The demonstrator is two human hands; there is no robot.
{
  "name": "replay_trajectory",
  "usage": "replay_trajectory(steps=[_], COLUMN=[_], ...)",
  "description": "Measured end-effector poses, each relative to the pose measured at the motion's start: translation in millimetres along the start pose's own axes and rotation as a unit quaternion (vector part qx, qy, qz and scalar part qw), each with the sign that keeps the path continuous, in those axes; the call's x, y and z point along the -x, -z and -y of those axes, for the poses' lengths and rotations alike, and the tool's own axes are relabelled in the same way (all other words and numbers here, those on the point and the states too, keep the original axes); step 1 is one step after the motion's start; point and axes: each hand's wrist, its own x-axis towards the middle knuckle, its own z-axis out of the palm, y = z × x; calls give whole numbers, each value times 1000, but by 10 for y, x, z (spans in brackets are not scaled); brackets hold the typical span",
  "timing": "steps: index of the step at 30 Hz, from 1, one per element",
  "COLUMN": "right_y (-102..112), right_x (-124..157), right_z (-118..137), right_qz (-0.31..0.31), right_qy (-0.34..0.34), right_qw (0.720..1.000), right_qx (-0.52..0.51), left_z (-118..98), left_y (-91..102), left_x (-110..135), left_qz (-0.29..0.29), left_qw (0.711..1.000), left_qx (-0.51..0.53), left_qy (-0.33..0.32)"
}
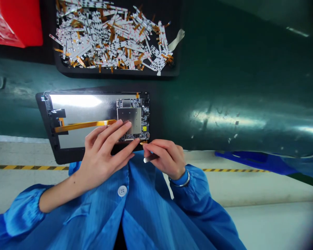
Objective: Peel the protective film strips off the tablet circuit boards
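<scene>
An opened tablet (80,139) lies screen-side down on a black surface, with its metal back plate and circuit board (145,114) exposed. A long amber flex cable (86,125) crosses the plate and runs under the fingers of my left hand (104,152). That hand rests open, fingers stretched onto the board's metal shield (135,116). By the board's lower right corner, my right hand (168,156) is closed in a pinch. A slim tool with a pale end (149,158) sticks out from its fingers. A small amber strip (143,142) shows at its fingertips; whether they grip it is unclear.
Behind the tablet stands a black tray (114,73) heaped with white-and-amber flex strips (114,38). A red bin (28,24) is at the far left. The green bench mat (237,86) extends right, with a blue object (255,162) below its front edge.
</scene>
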Motion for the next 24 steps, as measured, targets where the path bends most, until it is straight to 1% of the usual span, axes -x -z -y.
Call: replay_trajectory(steps=[3,8,14,20,24], right_y=[1,7,12,-5,-5], right_x=[14,21,-50,-118,-102], right_z=[-12,-12,33,93,81], right_qz=[6,6,25,21,29], right_qy=[11,3,-4,-39,-28], right_qw=[1000,1000,999,998,998], right_qx=[-7,-5,21,41,42], left_z=[12,57,64,45,46], left_y=[6,15,14,16,8], left_x=[9,27,26,38,34], left_qz=[-3,-7,-9,-10,-14], left_qw=[1000,999,999,999,999], left_qx=[9,43,42,43,38], left_qy=[-8,-8,-4,-9,-10])
